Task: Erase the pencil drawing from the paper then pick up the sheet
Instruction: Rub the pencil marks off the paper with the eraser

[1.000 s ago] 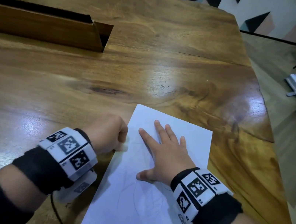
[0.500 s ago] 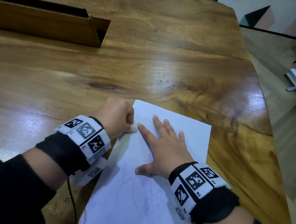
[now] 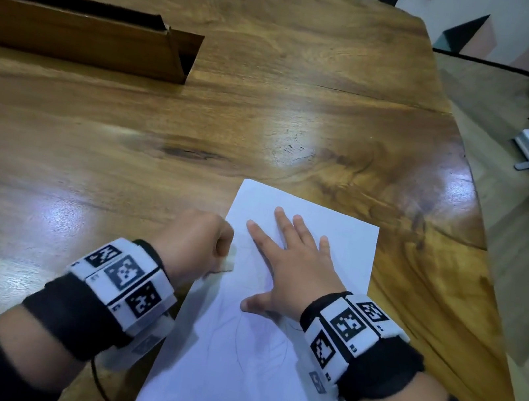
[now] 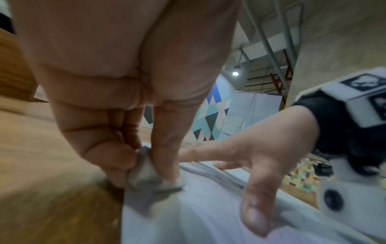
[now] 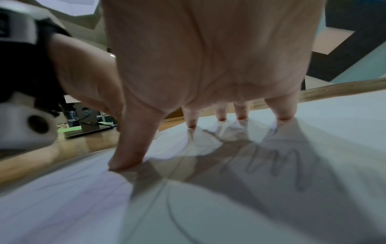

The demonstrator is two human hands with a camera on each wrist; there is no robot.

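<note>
A white sheet of paper (image 3: 263, 373) lies on the wooden table (image 3: 269, 114) at its near right. Faint pencil lines (image 5: 277, 165) curve across its middle. My left hand (image 3: 194, 241) is curled at the sheet's left edge and pinches a small white eraser (image 4: 146, 173) between thumb and fingers, its lower end on the paper (image 4: 208, 214). My right hand (image 3: 295, 257) lies flat on the upper half of the sheet with its fingers (image 5: 282, 109) spread, pressing it down.
A long wooden box (image 3: 75, 31) sits at the back left of the table. The table's right edge (image 3: 479, 234) curves close to the sheet, with floor beyond. A black cable (image 3: 102, 386) trails from my left wrist.
My left hand with the eraser has slid back along the sheet's left edge, after moving away. The right hand stays flat on the paper.
</note>
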